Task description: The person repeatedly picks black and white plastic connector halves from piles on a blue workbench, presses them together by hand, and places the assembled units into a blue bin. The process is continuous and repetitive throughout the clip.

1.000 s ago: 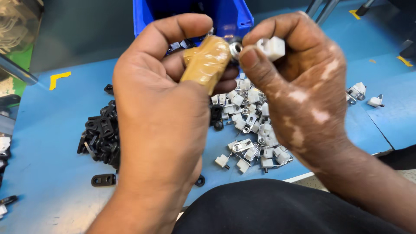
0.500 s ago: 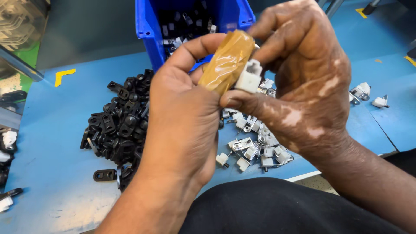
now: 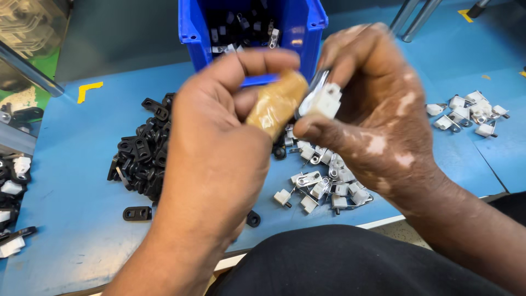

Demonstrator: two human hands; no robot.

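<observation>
- Blue table (image 3: pixel 71 181) spreads beneath everything, with a blue bin (image 3: pixel 192 27) of parts at its far edge.
- Black clips (image 3: pixel 139 153) lie heaped to the left; white-and-metal pieces (image 3: pixel 323 186) lie scattered below the hands.
- Left hand (image 3: pixel 213 159) grips a tan taped handle (image 3: pixel 276 104) between thumb and fingers.
- Right hand (image 3: pixel 378 115) pinches a small white connector (image 3: pixel 324 101), touching the handle's tip, above the table.

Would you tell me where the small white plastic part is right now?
In the head view, the white plastic part is pinched in the right hand, just right of the left hand, in front of the blue bin.
</observation>
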